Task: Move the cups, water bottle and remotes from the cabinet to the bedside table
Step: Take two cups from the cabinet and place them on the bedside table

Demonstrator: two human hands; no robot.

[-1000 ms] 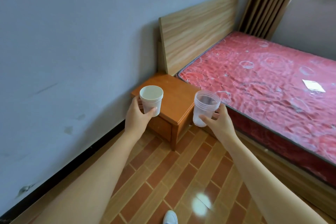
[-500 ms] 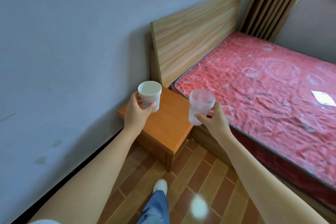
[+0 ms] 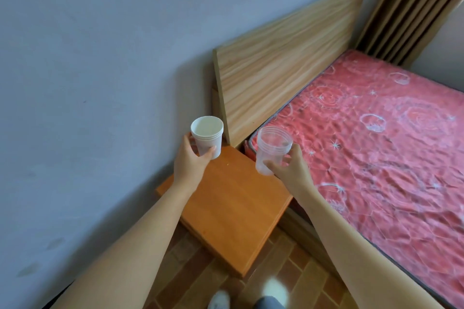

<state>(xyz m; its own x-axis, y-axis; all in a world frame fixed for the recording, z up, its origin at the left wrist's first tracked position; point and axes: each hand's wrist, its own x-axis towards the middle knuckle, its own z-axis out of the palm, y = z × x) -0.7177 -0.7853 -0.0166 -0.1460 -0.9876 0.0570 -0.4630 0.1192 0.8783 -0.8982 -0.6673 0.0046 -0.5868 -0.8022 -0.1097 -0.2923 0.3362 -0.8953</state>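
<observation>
Left hand [image 3: 190,163]: its fingers and thumb are curled around the white cups [image 3: 208,136], a small nested stack judging by the layered rims; it holds them upright above the back part of the bedside table [image 3: 226,211].
Right hand [image 3: 291,168]: it grips the clear cups [image 3: 272,150] from the side, thumb in front, fingers behind; several rims are stacked, and I cannot tell how many.
Clear cups: upright, in the air over the table's right edge, close to the mattress [image 3: 376,148].
Bedside table: orange wood, between the grey wall [image 3: 100,70] and the bed, just beside the wooden headboard [image 3: 283,63].
Floor: brown tiles [image 3: 190,276]; a blurred white shoe [image 3: 218,300] shows at the bottom edge.
</observation>
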